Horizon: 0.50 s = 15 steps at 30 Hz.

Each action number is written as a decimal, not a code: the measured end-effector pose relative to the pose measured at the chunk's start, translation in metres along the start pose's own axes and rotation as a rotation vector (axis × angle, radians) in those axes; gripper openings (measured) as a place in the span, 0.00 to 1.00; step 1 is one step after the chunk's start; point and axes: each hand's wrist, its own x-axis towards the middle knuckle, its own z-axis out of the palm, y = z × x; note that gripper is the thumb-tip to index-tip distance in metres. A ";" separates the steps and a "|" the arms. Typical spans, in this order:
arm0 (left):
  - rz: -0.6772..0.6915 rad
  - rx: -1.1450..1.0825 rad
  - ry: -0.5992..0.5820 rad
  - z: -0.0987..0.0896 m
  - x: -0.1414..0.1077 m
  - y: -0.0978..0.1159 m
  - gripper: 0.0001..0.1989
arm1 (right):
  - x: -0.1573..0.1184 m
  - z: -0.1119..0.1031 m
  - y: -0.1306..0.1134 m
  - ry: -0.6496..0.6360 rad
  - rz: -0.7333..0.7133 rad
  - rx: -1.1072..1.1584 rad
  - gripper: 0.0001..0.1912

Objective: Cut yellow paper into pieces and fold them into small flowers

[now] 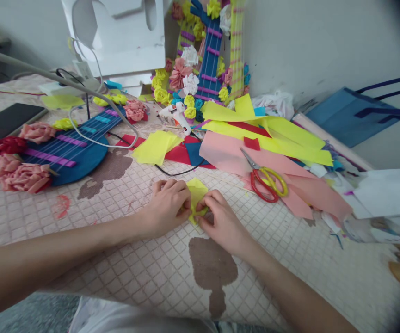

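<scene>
Between my two hands is a small piece of yellow crepe paper (197, 187), partly hidden by the fingers. My left hand (169, 203) pinches its left side, with the fingers curled over it. My right hand (218, 219) pinches the lower right part between thumb and fingers. Both hands rest low over the quilted tabletop cover (144, 259). Just beyond them lie stacked yellow paper squares (156, 147). Red and yellow handled scissors (265, 182) lie open to the right of my right hand.
A blue paper guitar (78, 152) with paper flowers lies at left. A white glue gun (177, 115) stands behind the squares, its black cable looping forward. Pink paper sheets (227, 150) and yellow strips (290, 132) spread right. Decorated guitars (210, 60) lean on the wall.
</scene>
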 end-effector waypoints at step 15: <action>-0.006 -0.043 0.002 -0.002 0.002 -0.002 0.01 | -0.001 0.005 -0.002 0.036 0.020 -0.067 0.09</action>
